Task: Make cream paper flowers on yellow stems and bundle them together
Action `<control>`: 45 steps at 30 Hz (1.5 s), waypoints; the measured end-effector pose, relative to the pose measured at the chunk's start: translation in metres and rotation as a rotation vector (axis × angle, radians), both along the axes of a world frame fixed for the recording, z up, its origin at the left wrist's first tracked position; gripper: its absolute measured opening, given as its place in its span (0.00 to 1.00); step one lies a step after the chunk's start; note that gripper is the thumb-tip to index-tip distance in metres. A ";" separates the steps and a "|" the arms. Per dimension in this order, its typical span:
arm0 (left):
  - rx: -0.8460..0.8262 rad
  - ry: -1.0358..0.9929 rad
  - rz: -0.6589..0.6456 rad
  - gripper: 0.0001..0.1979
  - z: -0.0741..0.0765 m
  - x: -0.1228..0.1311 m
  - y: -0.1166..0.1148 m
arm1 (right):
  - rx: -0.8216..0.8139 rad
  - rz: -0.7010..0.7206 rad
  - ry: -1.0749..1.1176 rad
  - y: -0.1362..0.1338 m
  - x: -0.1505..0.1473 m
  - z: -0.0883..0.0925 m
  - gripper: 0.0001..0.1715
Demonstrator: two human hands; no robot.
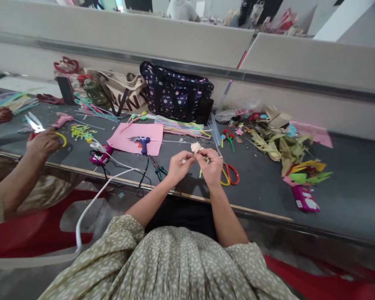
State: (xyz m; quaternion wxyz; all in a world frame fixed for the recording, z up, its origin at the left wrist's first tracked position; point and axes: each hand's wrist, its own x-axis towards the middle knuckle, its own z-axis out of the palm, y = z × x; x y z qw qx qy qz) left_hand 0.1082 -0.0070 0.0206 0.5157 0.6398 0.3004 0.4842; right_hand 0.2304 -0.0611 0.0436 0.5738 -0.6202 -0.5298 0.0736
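Ruffle of cream material, base hidden, pinched by left hand and right hand; navy patterned bag, contents hidden.

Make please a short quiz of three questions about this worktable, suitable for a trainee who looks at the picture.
1. True or false: the blue glue gun lies on the pink sheet.
2. Short answer: what is held at the fingertips of the left hand and right hand?
3. Choose one: the scissors beside the right hand have (a) two green handles, (b) one yellow and one red handle, (c) two blue handles.

Key: 1. True. 2. A small cream ruffled piece. 3. b.
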 end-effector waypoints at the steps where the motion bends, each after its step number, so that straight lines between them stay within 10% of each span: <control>1: -0.044 -0.036 -0.041 0.08 0.000 -0.001 0.000 | 0.007 -0.012 0.022 -0.001 -0.001 0.001 0.08; 6: -0.311 -0.217 -0.242 0.16 -0.001 -0.003 -0.005 | -0.008 -0.076 0.130 -0.004 -0.003 0.005 0.13; 12: -0.408 -0.329 -0.190 0.15 -0.003 -0.006 -0.005 | -0.079 0.062 0.110 -0.010 0.004 0.011 0.17; 17: -0.556 -0.406 -0.159 0.15 -0.010 -0.014 0.007 | 0.126 -0.314 -0.046 -0.042 0.022 0.014 0.19; 27: -0.735 -0.504 -0.051 0.11 -0.021 -0.019 0.033 | 0.138 -0.600 0.307 -0.075 0.042 -0.058 0.22; 34: -0.756 -0.549 -0.046 0.13 -0.028 -0.019 0.050 | -0.138 -0.467 0.187 -0.062 0.028 -0.089 0.23; 45: -0.881 -0.645 -0.088 0.06 -0.035 -0.011 0.073 | -0.593 -0.378 -0.017 0.017 0.041 -0.089 0.12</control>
